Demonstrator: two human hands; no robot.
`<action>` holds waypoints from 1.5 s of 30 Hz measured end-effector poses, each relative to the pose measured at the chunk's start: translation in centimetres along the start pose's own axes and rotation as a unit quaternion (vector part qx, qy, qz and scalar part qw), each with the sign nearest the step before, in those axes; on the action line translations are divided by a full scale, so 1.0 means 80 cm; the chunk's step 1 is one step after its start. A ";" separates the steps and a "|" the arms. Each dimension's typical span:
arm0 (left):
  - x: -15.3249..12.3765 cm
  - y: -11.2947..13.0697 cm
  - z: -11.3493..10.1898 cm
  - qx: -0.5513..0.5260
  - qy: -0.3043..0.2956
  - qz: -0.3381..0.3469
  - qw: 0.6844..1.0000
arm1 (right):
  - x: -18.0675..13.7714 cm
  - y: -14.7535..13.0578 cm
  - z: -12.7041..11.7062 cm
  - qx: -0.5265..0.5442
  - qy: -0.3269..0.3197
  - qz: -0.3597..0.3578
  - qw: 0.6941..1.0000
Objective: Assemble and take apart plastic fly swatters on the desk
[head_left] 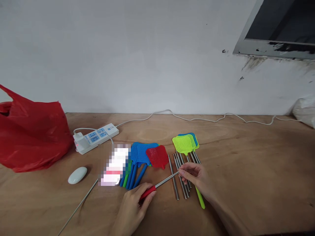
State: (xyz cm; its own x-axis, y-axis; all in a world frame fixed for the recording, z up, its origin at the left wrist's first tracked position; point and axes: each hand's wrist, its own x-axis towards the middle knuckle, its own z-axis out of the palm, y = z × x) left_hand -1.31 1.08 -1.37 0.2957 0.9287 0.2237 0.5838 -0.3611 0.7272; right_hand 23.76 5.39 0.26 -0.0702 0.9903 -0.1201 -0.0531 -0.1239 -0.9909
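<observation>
My left hand (134, 205) is closed round the red grip of a metal rod (163, 181). Its far tip is pinched between the thumb and finger of my right hand (195, 178). Several loose steel rods (175, 183) lie beside and partly under my right hand. Beyond it are green fly swatter heads (183, 144) with a blue one beneath, and a green handle (200, 198) points toward me. Ahead of my left hand a red fly swatter head (157, 156) overlaps several blue swatter heads (145, 152). Blue grips (131, 175) and a green one lie below these.
A red plastic bag (34, 134) stands at the left, near a white power strip (98, 137) with a charger plugged in. A blurred-out phone (114, 165) and a white mouse (77, 175) lie on the wooden table (258, 170). A white cable (197, 120) runs along the wall.
</observation>
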 end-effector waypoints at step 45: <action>0.000 -0.005 -0.003 -0.017 -0.005 0.031 0.999 | 0.036 -0.024 -0.028 -0.090 -0.216 0.103 0.967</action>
State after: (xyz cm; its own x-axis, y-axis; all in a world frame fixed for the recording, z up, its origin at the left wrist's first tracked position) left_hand -1.76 1.23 -1.51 0.3377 0.9036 0.2636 0.5379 -0.4151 0.7338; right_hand 25.88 8.65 1.69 -0.4723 0.8224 -0.3171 0.1776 -0.2636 -0.9481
